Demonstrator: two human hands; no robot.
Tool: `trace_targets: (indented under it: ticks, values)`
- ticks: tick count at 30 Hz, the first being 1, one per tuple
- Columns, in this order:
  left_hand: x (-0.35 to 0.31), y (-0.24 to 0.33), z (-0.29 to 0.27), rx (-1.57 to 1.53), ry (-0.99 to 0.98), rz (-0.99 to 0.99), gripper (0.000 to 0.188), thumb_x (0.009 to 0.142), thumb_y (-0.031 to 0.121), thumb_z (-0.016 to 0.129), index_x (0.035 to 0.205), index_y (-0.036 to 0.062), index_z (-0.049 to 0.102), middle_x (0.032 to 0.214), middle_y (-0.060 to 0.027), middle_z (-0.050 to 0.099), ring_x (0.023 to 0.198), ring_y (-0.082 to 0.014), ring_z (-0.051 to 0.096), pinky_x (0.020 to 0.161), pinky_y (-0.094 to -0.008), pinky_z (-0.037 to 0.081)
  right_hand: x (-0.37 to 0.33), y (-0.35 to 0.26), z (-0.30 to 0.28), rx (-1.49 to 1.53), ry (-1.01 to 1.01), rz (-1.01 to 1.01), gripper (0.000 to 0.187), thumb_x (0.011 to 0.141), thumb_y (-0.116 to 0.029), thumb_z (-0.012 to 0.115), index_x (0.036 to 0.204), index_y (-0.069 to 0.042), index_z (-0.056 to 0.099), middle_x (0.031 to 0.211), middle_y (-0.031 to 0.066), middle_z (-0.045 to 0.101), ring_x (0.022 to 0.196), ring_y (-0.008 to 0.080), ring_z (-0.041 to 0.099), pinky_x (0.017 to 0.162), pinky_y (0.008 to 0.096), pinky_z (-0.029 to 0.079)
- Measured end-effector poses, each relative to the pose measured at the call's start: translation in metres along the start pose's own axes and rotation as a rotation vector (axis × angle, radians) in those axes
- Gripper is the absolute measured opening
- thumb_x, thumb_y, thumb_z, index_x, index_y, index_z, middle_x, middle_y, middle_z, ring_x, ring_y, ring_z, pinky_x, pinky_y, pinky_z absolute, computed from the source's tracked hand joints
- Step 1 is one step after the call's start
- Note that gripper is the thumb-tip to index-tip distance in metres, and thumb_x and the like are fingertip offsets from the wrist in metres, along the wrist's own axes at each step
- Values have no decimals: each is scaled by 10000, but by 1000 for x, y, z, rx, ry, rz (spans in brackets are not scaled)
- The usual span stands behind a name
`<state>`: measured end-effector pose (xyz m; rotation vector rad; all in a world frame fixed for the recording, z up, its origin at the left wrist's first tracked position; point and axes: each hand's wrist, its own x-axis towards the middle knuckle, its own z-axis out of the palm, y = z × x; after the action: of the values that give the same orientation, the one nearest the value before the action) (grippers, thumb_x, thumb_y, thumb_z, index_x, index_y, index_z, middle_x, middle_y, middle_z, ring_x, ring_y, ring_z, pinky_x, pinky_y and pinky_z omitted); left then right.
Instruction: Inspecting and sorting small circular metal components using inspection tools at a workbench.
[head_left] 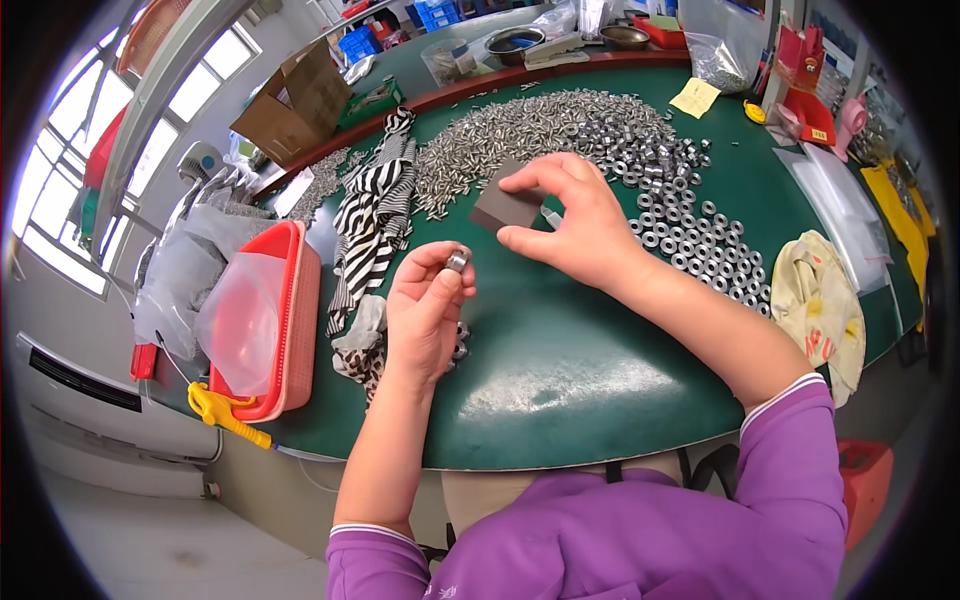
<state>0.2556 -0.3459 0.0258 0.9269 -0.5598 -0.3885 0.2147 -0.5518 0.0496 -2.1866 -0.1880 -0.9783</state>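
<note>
My left hand (425, 315) is closed, pinching a small shiny metal ring (458, 260) between thumb and fingertips. A few more metal rings (461, 340) lie on the table beside that wrist, partly hidden. My right hand (585, 220) grips a grey-brown rectangular block (505, 200) by its edge, thumb below and fingers above; it looks like a sanding block. A pale, narrow tip (550, 216) shows between the right thumb and fingers, and I cannot tell what it belongs to. To the right of this hand, many metal rings (700, 240) are spread flat in rows.
A heap of small metal pins (540, 130) covers the green table's (560, 400) far side. Zebra-striped cloth (375, 215) lies left, near a red basket (300, 330) and a yellow air gun (225, 410). A pale yellow cloth (820, 300) hangs over the right edge. A cardboard box (295, 105) stands behind.
</note>
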Motion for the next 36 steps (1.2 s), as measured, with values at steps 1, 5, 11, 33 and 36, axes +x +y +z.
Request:
trace_targets:
  ticks: [1, 5, 11, 33, 36]
  values:
    - [1, -1, 2, -22, 25, -13, 288, 900, 43, 620, 1182, 10, 570, 1025, -53, 629, 900, -128, 603, 821, -253, 500, 0, 1, 0, 59, -45, 65, 431, 667, -261, 782, 1058, -134, 653, 1120, 90, 556, 1104, 277, 509, 953, 393, 426]
    - [4, 0, -10, -17, 106, -98, 350, 897, 24, 616, 1241, 4, 554, 1071, -60, 640, 940, -133, 625, 876, -258, 509, 1, -8, -3, 160, -117, 109, 457, 680, -237, 794, 1097, -129, 643, 1156, 70, 551, 1122, 235, 521, 947, 374, 437]
    - [5, -4, -9, 14, 114, -74, 372, 891, 61, 630, 1251, -1, 554, 1132, -79, 641, 985, -152, 632, 893, -290, 519, -13, -34, 2, 193, -176, -40, 484, 641, -249, 808, 1086, -155, 644, 1204, 110, 523, 1148, 301, 489, 987, 408, 405]
    - [3, -2, -11, -48, 106, -70, 366, 902, 34, 617, 1259, 19, 539, 1091, -47, 621, 956, -125, 605, 855, -245, 498, -1, -8, 3, 182, -28, 41, 453, 672, -255, 798, 1083, -143, 645, 1142, 83, 563, 1127, 270, 506, 989, 390, 404]
    - [5, -3, -13, -86, 126, -95, 369, 902, 18, 610, 1265, 14, 543, 1145, -56, 621, 998, -131, 611, 888, -250, 504, -2, -13, 3, 194, -83, 31, 469, 669, -223, 804, 1098, -130, 639, 1158, 80, 565, 1155, 258, 505, 999, 390, 402]
